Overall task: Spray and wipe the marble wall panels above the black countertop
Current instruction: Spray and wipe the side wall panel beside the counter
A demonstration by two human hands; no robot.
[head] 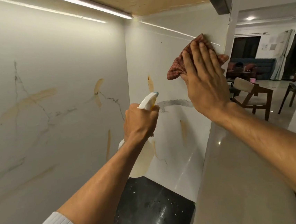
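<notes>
Right hand (204,81) pressing a checked cloth (177,64) flat-palmed high on the side marble panel (165,56), left hand (140,120) gripping the spray bottle (144,157) above the wet black worktop (153,210); overspray dripping may be streaking the wiped stone.

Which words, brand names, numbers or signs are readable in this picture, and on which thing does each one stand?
No text can be read in this picture.
Spray bottle in the left hand: no label shows.
Checked cloth under the right hand: a pattern only, no words.
Papers on the far wall: too small and blurred to read.
Marble wall panels and black countertop: no writing.
</notes>
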